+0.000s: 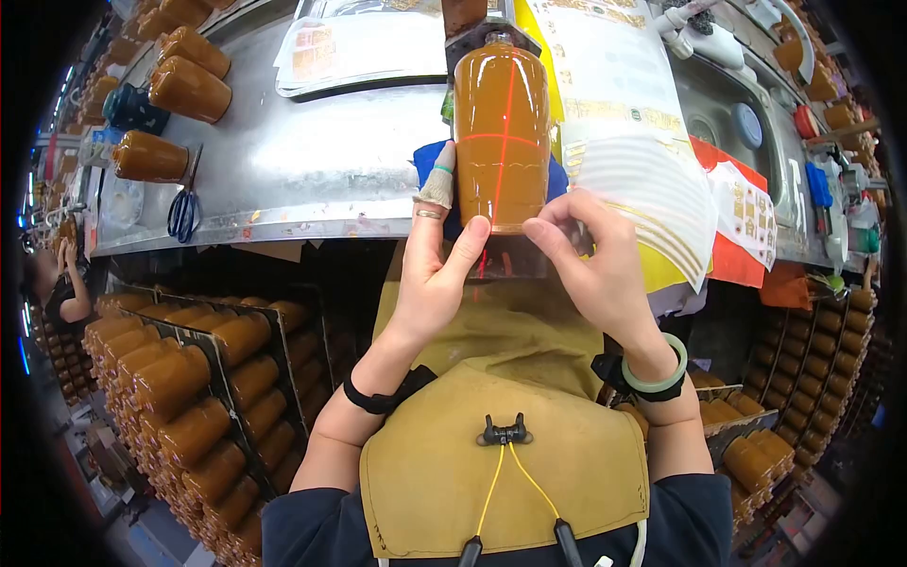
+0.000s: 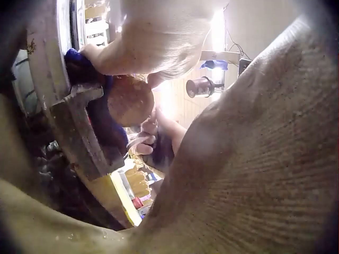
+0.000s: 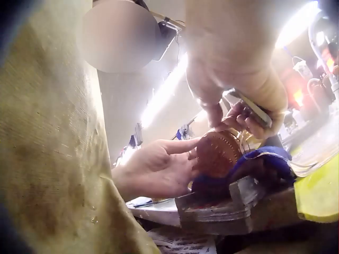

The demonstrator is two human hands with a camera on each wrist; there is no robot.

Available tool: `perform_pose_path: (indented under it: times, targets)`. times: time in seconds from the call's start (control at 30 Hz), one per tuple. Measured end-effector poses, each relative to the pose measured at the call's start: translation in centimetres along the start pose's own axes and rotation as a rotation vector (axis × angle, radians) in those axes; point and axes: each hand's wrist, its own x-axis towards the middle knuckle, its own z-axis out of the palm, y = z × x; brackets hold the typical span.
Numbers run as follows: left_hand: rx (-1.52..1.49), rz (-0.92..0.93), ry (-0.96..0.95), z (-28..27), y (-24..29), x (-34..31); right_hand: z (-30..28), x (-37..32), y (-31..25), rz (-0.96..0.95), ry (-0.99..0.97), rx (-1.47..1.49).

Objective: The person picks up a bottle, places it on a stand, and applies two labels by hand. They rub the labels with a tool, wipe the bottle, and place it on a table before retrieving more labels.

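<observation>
A glossy amber-brown bottle (image 1: 501,113) lies on a blue cloth (image 1: 430,156), its neck pointing away and a red cross of light on its side. My left hand (image 1: 435,255) grips its lower left side, thumb at the base edge. A fabric sleeve (image 1: 436,187) covers one finger, with a ring below it. My right hand (image 1: 600,260) is at the base's right edge, thumb tip against it and fingers curled. In the right wrist view, those fingers hold a small flat scraper-like piece (image 3: 251,108). The round bottle base (image 3: 217,153) shows between both hands.
White sheets with gold decals (image 1: 628,123) lie right of the bottle, over yellow and red sheets. A white tray (image 1: 368,47) stands behind left. Blue-handled scissors (image 1: 183,213) and more brown bottles (image 1: 189,90) are on the metal bench. Racks of bottles (image 1: 175,378) stand below, and a sink (image 1: 727,118) at right.
</observation>
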Motion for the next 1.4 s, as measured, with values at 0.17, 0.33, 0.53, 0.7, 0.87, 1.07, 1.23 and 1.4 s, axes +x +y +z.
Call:
perform_pose_path:
  times: [0.17, 0.33, 0.53, 0.7, 0.87, 1.07, 1.23, 1.4]
  targets:
    - [-0.008, -0.020, 0.011, 0.0, 0.0, -0.1, 0.1, 0.1, -0.2, 0.006, 0.000, -0.004]
    - [-0.005, -0.013, 0.009, 0.0, 0.0, -0.1, 0.1, 0.1, -0.4, 0.034, -0.006, 0.020]
    - [0.073, 0.008, 0.024, -0.1, -0.7, -0.3, 0.4, 0.2, -0.1, -0.020, 0.017, -0.030]
    - [0.191, 0.027, 0.039, 0.0, -0.8, -0.3, 0.7, 0.2, 0.3, -0.042, 0.035, -0.049]
    - [0.136, 0.119, 0.150, -0.6, -1.1, -0.9, 0.5, 0.4, -0.1, -0.025, 0.016, -0.067]
    - [0.640, 0.570, 0.327, -0.3, -1.3, -1.2, 0.6, 0.4, 0.0, -0.026, 0.015, -0.055]
    - [0.853, 0.830, 0.253, -0.5, -1.6, 0.1, 0.2, 0.3, 0.2, -0.057, 0.033, -0.062]
    - [0.836, 0.806, 0.318, -0.4, -2.5, 0.2, -3.0, 0.3, -0.5, 0.110, -0.150, -0.022]
